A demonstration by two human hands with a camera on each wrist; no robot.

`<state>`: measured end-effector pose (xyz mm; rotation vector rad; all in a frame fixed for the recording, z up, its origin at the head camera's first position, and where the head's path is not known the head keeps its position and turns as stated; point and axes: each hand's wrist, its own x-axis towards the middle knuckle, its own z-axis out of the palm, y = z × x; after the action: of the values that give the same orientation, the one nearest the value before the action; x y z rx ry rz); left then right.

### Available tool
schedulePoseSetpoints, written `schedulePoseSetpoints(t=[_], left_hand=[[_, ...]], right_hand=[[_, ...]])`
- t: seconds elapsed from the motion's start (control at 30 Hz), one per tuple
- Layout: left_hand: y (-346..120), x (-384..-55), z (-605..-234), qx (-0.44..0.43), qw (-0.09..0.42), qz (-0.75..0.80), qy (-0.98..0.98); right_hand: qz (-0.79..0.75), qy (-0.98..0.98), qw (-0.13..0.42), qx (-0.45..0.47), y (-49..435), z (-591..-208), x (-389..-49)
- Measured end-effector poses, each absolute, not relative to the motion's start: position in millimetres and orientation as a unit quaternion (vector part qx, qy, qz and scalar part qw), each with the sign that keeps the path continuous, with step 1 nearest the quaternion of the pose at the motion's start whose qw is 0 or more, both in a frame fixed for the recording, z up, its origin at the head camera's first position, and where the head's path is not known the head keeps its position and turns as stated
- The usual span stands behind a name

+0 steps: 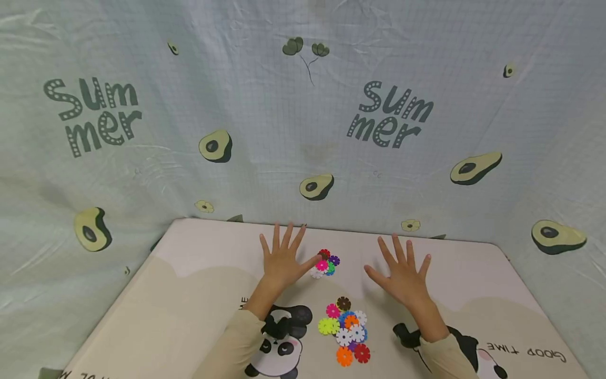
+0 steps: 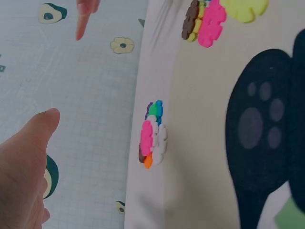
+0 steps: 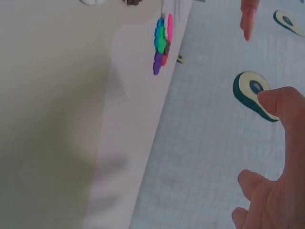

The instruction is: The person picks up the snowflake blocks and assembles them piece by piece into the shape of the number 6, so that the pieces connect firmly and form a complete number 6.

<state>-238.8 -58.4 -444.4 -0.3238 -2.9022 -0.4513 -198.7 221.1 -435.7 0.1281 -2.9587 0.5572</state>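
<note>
Both hands are held out over the table with their fingers spread and nothing in them. My left hand [image 1: 281, 263] is left of a small pile of flower-shaped plastic discs [image 1: 322, 265], its thumb tip overlapping that pile in the head view. On the far right, my right hand [image 1: 404, 276] points its fingers toward the back edge. A larger pile of notched discs [image 1: 350, 329], in orange, red, white, yellow, pink, blue and brown, lies nearer, between the two forearms. In the left wrist view the small pile [image 2: 153, 136] shows pink, white, green and orange pieces.
The table [image 1: 189, 289] wears a beige and pale pink cover printed with pandas [image 1: 279, 352] and lettering. Behind it and at both sides hangs a pale sheet [image 1: 265, 105] with avocado prints and the word "summer".
</note>
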Motion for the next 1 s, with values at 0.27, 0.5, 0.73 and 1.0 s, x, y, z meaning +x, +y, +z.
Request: schedulePoseSetpoints(t=[0.27,0.5,0.73,1.0], left_hand=[[-56.9,-233.5,-455.1,-0.12,0.099,-0.136,-0.978],[-53.8,-223.4,-466.5,-0.14,0.117,-0.101,-0.978],[-53.5,-210.8,-477.7,-0.158,0.134,-0.108,-0.972],[-54.8,-196.9,-483.9,-0.193,0.148,-0.116,-0.963]], right_hand=[[0.183,-0.978,0.078,0.057,210.4,-441.5,-193.1],[0.178,-0.978,0.081,0.075,199.8,-448.1,-179.3],[0.172,-0.977,0.089,0.089,197.4,-460.7,-163.8],[0.159,-0.979,0.074,0.101,193.0,-469.0,-148.3]])
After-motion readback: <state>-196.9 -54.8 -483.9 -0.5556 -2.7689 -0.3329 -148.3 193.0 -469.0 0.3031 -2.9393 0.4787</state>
